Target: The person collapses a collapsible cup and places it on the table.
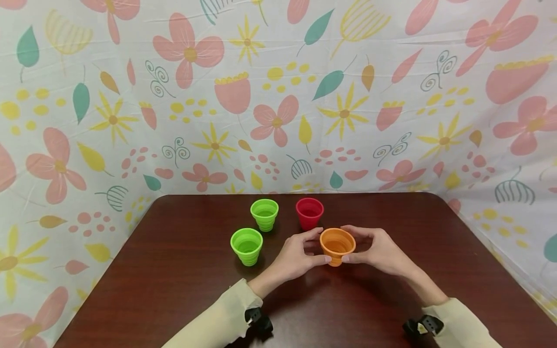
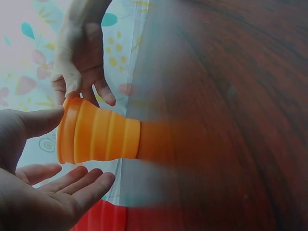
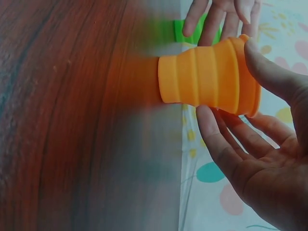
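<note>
An orange collapsible cup (image 1: 337, 244) with stepped, ridged sides stands upright on the dark table, its mouth up. My left hand (image 1: 300, 253) holds its left side, the thumb at the near rim and the fingers toward the back. From the right, my right hand (image 1: 378, 249) holds it too, with the thumb on the near rim (image 3: 250, 72) and fingers around the far side. Just behind is a red cup (image 1: 309, 215), partly seen at the bottom of the left wrist view. Two green cups, one nearer (image 1: 246, 249) and one farther (image 1: 264, 215), stand to the left.
The brown wooden table (image 1: 174, 290) has rounded back corners. A floral cloth (image 1: 278, 96) hangs behind it and along the sides. Dark wrist straps (image 1: 258, 319) sit over the light sleeves (image 1: 213, 316).
</note>
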A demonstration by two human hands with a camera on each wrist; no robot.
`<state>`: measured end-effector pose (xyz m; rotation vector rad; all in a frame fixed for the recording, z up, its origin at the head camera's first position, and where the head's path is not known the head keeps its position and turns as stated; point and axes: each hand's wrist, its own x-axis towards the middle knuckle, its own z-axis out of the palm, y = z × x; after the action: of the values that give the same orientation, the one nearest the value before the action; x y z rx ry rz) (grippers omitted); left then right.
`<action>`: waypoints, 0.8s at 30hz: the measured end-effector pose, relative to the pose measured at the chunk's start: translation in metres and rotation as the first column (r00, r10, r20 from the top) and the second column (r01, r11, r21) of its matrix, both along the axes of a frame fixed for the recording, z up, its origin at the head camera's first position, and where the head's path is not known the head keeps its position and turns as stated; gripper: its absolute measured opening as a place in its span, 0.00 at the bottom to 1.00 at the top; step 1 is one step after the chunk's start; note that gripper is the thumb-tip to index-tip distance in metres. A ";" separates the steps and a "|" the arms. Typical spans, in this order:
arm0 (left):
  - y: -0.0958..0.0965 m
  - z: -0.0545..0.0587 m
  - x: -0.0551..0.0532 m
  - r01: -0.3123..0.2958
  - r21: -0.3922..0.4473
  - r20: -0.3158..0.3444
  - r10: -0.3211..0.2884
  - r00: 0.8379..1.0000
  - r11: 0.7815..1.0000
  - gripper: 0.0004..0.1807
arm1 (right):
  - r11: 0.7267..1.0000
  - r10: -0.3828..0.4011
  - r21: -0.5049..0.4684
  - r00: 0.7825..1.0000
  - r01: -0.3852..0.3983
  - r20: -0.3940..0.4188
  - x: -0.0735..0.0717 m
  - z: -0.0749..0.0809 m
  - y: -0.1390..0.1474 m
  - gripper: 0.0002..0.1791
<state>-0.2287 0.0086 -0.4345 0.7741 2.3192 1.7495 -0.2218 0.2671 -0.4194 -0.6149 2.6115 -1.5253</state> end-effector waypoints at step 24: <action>-0.008 -0.005 -0.006 0.012 0.036 0.062 -0.014 0.998 0.999 0.38 | 0.995 0.047 -0.086 0.996 -0.040 0.080 0.004 -0.003 -0.007 0.41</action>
<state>-0.2349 0.0009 -0.4400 0.7275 2.2434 1.7883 -0.2176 0.2602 -0.4224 -0.5974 2.4686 -1.6192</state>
